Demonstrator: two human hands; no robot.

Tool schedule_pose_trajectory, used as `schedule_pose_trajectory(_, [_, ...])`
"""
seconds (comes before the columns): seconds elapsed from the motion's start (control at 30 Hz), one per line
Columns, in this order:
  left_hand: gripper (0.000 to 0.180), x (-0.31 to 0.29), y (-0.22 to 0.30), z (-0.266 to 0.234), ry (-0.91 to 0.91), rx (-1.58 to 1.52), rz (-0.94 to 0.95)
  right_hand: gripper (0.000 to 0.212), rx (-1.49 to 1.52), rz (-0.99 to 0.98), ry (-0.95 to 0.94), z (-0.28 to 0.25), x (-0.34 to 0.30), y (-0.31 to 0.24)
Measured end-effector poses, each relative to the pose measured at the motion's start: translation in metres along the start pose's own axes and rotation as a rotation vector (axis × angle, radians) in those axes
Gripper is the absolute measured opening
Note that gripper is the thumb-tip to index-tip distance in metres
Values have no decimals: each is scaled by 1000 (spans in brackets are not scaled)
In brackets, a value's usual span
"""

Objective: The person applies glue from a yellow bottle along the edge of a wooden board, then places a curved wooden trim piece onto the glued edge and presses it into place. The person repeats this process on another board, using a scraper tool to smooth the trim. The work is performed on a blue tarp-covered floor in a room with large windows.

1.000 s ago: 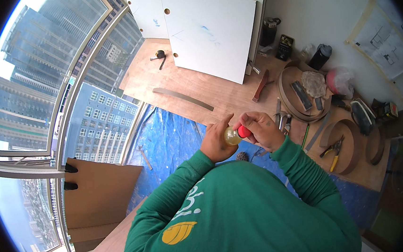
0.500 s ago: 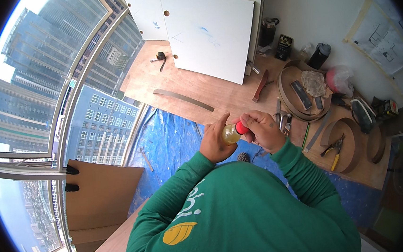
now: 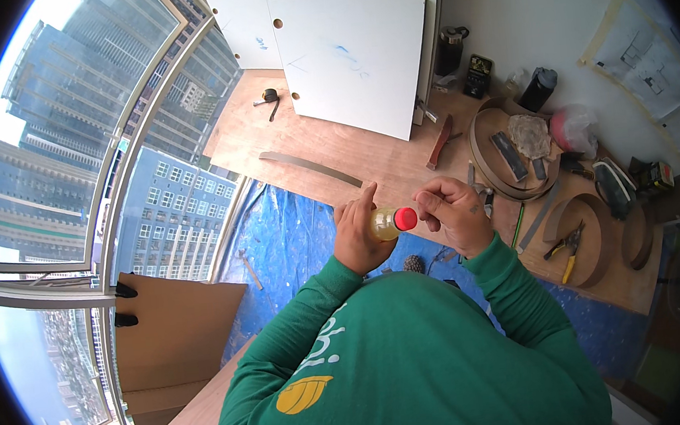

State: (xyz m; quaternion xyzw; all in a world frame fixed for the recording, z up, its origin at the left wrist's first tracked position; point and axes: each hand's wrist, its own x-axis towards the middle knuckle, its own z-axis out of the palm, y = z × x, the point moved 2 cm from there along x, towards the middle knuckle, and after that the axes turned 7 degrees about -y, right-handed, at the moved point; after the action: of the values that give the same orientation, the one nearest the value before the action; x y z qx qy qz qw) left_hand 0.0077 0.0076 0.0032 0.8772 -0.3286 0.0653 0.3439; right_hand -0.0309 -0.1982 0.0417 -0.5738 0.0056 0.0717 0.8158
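My left hand (image 3: 360,236) is wrapped round a small clear bottle (image 3: 383,224) of pale yellow liquid, its index finger pointing up and away. The bottle lies tilted to the right, and its red cap (image 3: 406,218) is on. Just right of the cap, my right hand (image 3: 458,213) has its fingers curled in, the thumb close to the index finger. A small gap separates it from the cap, and I see nothing in it. Beyond both hands, a thin curved strip (image 3: 310,169) lies on the wooden worktop (image 3: 400,166).
White panels (image 3: 352,64) lean at the back, near a tape measure (image 3: 269,96). At right are a round wooden ring (image 3: 482,153), pliers (image 3: 571,256) and curved bands (image 3: 596,268). Blue sheeting (image 3: 278,241) covers the floor; cardboard (image 3: 169,330) stands by the window at left.
My right hand has come off the red cap and moved slightly right. The bottle stays in my left hand, and its cap now shows in full.
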Motion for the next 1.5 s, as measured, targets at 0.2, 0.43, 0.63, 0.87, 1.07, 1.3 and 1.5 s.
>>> schedule_pose_trajectory(0.2, [94,4,5,1,4,3,31,14,-308,-81,-135,1,-1,-17])
schedule_pose_trajectory(0.43, [92,4,0,5,-17,12,27,19,-727,-227,12,-2,6,-13])
schedule_pose_trajectory(0.63, [97,7,1,5,-1,0,12,21,-498,-59,74,-18,7,5])
schedule_pose_trajectory(0.87, [97,7,-1,5,-20,-28,-9,20,-253,32,-21,-22,1,-11])
schedule_pose_trajectory(1.07, [97,5,-7,4,-39,-85,-43,40,-669,45,149,-63,-21,75])
schedule_pose_trajectory(1.3, [97,3,-7,-3,0,-153,10,52,-812,517,-18,-112,-111,171])
schedule_pose_trajectory(1.5, [96,7,-8,-3,-10,-184,29,47,-739,657,-26,-173,-211,246])
